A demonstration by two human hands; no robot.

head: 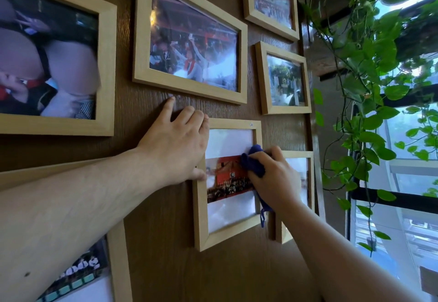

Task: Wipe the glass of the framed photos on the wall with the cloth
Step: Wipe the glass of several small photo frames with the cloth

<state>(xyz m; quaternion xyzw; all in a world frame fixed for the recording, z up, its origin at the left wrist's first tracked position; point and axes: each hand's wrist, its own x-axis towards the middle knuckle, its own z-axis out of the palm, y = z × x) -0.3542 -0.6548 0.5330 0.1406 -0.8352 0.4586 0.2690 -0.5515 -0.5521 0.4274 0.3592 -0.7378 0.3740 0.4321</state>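
Tightly, fingers (276, 153) clutch cloth (253, 160).

— Where were your hands?

— My left hand (175, 146) lay flat, palm forward, fingers (187, 112) spread upward and thumb low, forearm reaching in bare from the lower left.

— And the other?

— My right hand (275, 176) was curled tight into a fist, knuckles outward, its arm stretching up from the lower right.
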